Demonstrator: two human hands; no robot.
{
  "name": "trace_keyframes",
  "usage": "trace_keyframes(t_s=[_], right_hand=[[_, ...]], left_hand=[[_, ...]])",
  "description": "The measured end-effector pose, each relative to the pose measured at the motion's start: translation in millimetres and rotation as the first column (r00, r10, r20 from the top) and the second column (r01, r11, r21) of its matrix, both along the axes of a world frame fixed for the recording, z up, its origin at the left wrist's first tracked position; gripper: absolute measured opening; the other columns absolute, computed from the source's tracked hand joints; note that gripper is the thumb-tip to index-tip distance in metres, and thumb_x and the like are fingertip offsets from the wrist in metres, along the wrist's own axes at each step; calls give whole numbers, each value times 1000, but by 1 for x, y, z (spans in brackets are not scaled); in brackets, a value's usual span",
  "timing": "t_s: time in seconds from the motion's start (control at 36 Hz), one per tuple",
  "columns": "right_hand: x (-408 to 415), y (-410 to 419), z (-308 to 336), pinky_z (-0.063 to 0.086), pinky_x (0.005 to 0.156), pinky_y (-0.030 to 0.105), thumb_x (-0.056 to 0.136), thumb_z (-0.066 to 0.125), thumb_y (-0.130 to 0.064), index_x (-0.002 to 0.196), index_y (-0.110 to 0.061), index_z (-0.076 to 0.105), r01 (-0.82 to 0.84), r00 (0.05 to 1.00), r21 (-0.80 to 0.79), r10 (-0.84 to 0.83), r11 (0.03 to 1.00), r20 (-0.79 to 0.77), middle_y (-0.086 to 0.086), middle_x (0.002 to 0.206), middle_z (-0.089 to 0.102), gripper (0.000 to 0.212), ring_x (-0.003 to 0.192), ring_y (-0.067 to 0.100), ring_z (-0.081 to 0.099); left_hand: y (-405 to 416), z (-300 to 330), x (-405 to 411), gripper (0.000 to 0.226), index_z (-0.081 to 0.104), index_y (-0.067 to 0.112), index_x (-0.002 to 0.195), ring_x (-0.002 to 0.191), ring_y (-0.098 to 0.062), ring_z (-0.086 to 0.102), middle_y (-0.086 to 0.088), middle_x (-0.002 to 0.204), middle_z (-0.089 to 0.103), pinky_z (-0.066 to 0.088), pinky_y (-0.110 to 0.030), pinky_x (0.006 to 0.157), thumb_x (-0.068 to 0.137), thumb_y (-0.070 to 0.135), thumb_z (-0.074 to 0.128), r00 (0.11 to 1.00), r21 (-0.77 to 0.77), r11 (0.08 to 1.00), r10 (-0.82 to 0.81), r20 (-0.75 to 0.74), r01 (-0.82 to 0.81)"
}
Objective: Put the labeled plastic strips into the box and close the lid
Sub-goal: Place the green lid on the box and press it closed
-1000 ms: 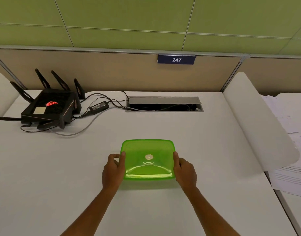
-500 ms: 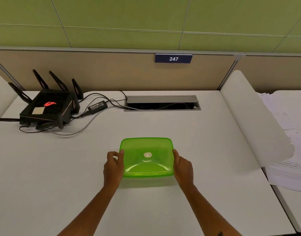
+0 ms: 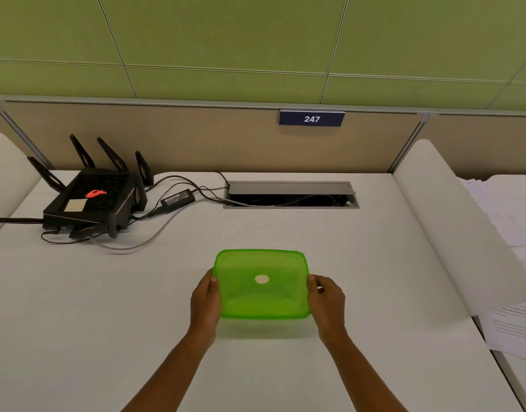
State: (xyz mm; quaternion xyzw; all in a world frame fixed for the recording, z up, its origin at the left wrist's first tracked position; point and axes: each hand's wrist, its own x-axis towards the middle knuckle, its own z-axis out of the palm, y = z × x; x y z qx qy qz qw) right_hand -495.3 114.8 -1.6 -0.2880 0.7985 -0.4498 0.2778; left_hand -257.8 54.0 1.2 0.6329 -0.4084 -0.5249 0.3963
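Box [image 3: 261, 283] between left hand [image 3: 205, 301] and right hand [image 3: 327, 304]

The box [image 3: 261, 283] sits on the tabletop [image 3: 77, 307], near its front centre, with the lid [image 3: 260, 263] on top of it. The left hand [image 3: 205, 304] is against the box's left side and the right hand [image 3: 327, 304] against its right side. Behind and to the left of the box stands a router [image 3: 92, 200], with a power adapter [image 3: 177, 199] just to its right. A cable hatch [image 3: 291, 194] is set into the tabletop behind the box. Papers [image 3: 514, 263] lie at the far right, beyond a divider panel [image 3: 452, 221].
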Motion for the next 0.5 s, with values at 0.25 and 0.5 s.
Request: trace_keyframes(t_s=[0.25,0.5], right_hand=[[-11,-62,15,45,69,16,99,62,-22,108,-18,76,-83,996,-5,83,997,12,-3,104,70,17,86,7,64],[-19,-123,18,55,99,51,99,58,-17,128,-12,69,-153,984,68,146,986,99,4,125,65,31,115,26,64]], left_hand=[[-61,5,-5,32,71,33,110,98,-7,67,18,101,73,50,-27,81,108,19,42,1000,-45,999,-5,-8,5],[-122,6,-7,36,70,38,103,94,-7,67,16,101,72,51,-24,79,109,16,42,998,-28,999,-48,-47,47]])
